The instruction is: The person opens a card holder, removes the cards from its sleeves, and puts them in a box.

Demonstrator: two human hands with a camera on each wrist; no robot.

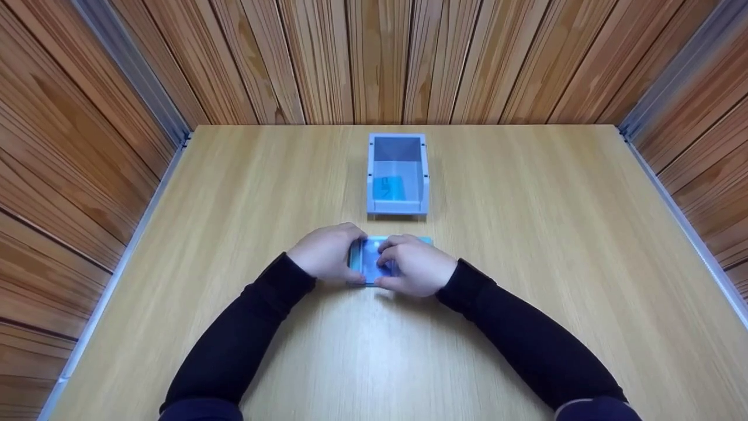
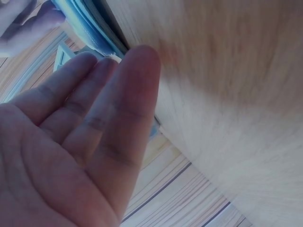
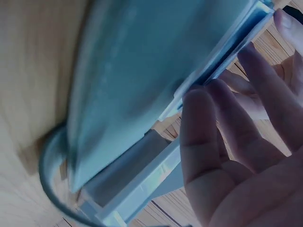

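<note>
A flat teal case [image 3: 142, 61] with a looped strap [image 3: 53, 189] lies between my hands in front of the bin. On its upper side is a thin, shiny blue-violet insert [image 1: 371, 260]. My left hand [image 1: 331, 252] holds the case's left side, thumb at the near corner and fingers at the far one. In the left wrist view, the fingers [image 2: 135, 90] reach up to the layered edge. Curled over the insert, my right hand [image 1: 421, 266] pinches its edge. The right wrist view has those fingertips [image 3: 199, 104] right at the thin layered rim.
A grey-blue open bin [image 1: 397, 207] stands just beyond the hands, with a bright blue lettered card [image 1: 388, 188] inside it. The wooden table [image 1: 497, 187] is bounded by plank walls [image 1: 380, 58] at the back and both sides.
</note>
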